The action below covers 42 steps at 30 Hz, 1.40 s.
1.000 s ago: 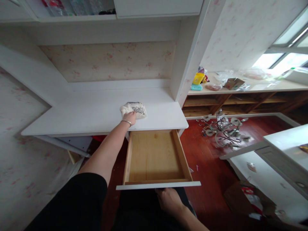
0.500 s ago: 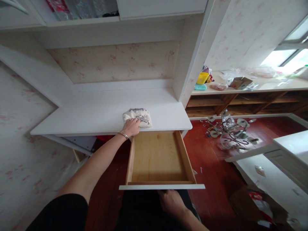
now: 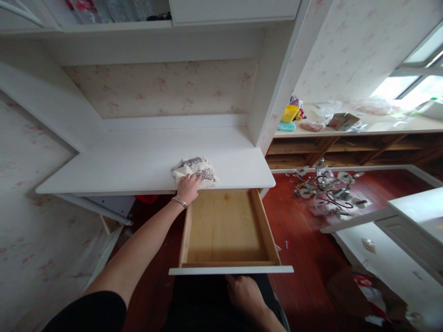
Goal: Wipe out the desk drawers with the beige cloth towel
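My left hand (image 3: 188,187), with a bracelet on the wrist, rests on a cream cloth with a dark pattern (image 3: 197,169) at the front edge of the white desk (image 3: 131,161); the fingers curl onto the cloth. Below the desk a wooden drawer (image 3: 224,228) stands pulled out with nothing in it. My right hand (image 3: 244,293) is under the drawer's white front panel (image 3: 230,270), fingers tucked beneath it.
White shelves (image 3: 114,18) with items hang above the desk. To the right a wooden bench (image 3: 346,127) carries a yellow container, bags and a box. A tangled metal light fixture (image 3: 325,189) lies on the red floor. A white cabinet (image 3: 391,240) is at right.
My left hand has drawn the cloth toward the desk's front edge, just above the open drawer. The right hand stays under the drawer front.
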Each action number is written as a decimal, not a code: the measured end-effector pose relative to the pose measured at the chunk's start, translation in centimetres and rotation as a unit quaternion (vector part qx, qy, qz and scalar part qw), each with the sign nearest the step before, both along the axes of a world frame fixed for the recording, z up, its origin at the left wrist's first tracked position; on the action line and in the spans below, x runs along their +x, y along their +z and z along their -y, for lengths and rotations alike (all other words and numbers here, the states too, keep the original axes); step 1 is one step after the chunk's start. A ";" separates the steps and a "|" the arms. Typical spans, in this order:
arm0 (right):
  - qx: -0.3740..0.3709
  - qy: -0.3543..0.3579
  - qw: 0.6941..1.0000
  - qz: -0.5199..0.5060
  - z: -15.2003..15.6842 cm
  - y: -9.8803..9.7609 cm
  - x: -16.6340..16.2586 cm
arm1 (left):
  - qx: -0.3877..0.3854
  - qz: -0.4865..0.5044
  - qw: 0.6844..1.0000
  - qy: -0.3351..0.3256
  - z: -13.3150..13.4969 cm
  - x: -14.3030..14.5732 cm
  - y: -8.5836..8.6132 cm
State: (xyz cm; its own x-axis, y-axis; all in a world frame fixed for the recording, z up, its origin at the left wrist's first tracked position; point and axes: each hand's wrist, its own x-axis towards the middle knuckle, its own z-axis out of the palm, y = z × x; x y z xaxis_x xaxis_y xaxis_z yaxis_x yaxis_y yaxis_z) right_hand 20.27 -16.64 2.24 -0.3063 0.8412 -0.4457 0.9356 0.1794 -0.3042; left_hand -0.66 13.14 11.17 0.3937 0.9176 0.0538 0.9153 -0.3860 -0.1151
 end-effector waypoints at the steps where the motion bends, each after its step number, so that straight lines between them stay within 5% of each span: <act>1: 0.000 0.000 1.000 -0.001 0.0 0.0 0.0 | 0.012 0.014 1.000 0.006 0.7 0.3 -0.1; 6: 0.007 -0.001 1.000 -0.022 0.0 -0.2 0.1 | 0.009 0.076 0.997 0.008 4.7 2.0 0.2; 13: 0.017 -0.006 0.999 -0.039 -0.1 0.2 0.1 | -0.011 0.107 0.989 -0.104 8.0 8.0 -1.2; 19: 0.020 -0.010 0.998 -0.054 0.1 0.5 0.3 | -0.022 0.099 0.985 -0.142 7.0 13.5 -6.2; 27: 0.015 -0.010 0.997 -0.072 0.3 0.5 0.6 | -0.160 0.065 0.965 -0.196 7.9 16.7 -13.2; 36: 0.017 0.006 0.997 -0.071 0.2 0.3 1.1 | -0.171 0.056 0.968 -0.173 5.8 18.8 -14.2; 42: 0.021 0.002 0.997 -0.073 0.2 0.0 1.1 | -0.281 0.072 0.942 -0.168 4.3 18.7 -15.2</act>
